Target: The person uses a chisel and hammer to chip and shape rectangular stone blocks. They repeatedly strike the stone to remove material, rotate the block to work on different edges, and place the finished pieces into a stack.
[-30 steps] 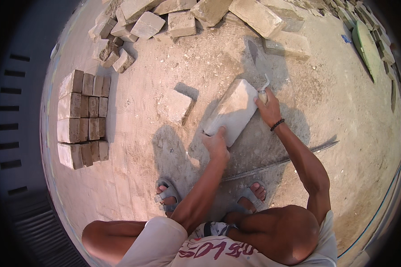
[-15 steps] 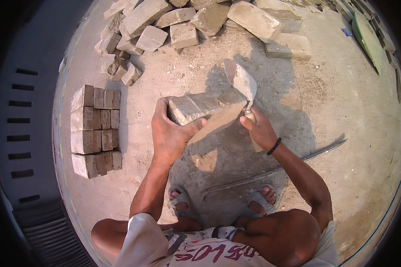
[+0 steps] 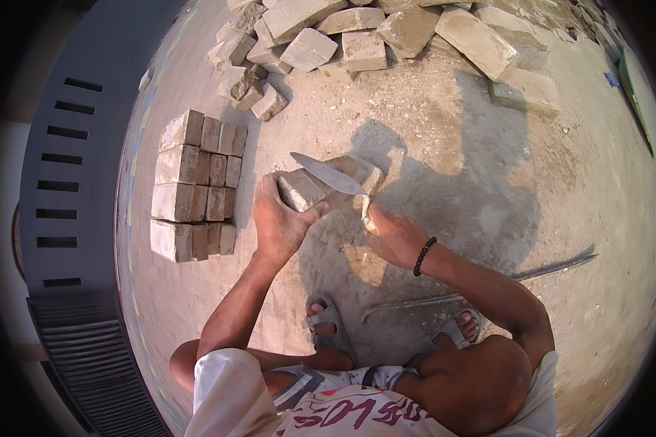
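My left hand [image 3: 280, 227] is wrapped round the left end of a dusty grey-tan brick [image 3: 304, 189], thumb on the near side, holding it above the ground. My right hand [image 3: 397, 237], with a dark beaded bracelet at the wrist, grips the handle of a pointed trowel [image 3: 330, 175]. The metal blade lies across the brick's upper side, its tip pointing up and left toward my left hand. Part of the brick is hidden under the blade. Most of the trowel's handle is inside my right fist.
At left stands a neat stack of bricks [image 3: 178, 200] beside a dark slotted gate [image 3: 58, 186]. A heap of loose bricks [image 3: 357, 51] spreads along the far side. A thin dark strip [image 3: 554, 267] lies on the ground near my sandalled feet [image 3: 324, 320]. A green sheet [image 3: 634, 102] leans at far right.
The trowel has swung from beyond the brick's right end to across its upper side, the blade now pointing left. My right hand has moved left. The whole view has shifted slightly.
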A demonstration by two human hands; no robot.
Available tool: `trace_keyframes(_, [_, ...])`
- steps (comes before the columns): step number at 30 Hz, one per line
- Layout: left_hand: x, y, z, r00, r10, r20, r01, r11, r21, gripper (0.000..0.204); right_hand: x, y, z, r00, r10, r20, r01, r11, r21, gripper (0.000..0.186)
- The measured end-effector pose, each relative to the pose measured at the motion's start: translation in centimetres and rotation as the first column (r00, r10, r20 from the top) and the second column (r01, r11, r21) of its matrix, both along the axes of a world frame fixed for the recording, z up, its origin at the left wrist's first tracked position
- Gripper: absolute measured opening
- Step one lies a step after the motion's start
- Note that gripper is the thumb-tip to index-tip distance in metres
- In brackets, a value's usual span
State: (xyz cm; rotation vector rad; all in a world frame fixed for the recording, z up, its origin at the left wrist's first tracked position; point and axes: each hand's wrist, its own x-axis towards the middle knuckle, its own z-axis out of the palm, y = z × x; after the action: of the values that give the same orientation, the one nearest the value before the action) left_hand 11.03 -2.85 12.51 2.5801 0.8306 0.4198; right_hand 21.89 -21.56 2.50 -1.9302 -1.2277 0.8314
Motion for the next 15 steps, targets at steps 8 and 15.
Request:
trace_keyframes(8, [-0.3, -0.6, -0.3, 0.994, 0.106, 0.027, -0.105, 0.994, -0.035, 0.063, 1.2, -0.8, 4.9, 0.977, -0.038, -0.212, 0.094, 0.96, 0.263, 0.041])
trace_keyframes(15, [-0.8, 0.0, -0.6, 0.983, 0.181, 0.021, -0.178, 0.979, -0.103, 0.067, 4.8, 0.5, 6.6, 0.994, -0.104, 0.025, 0.1, 0.987, 0.129, 0.042])
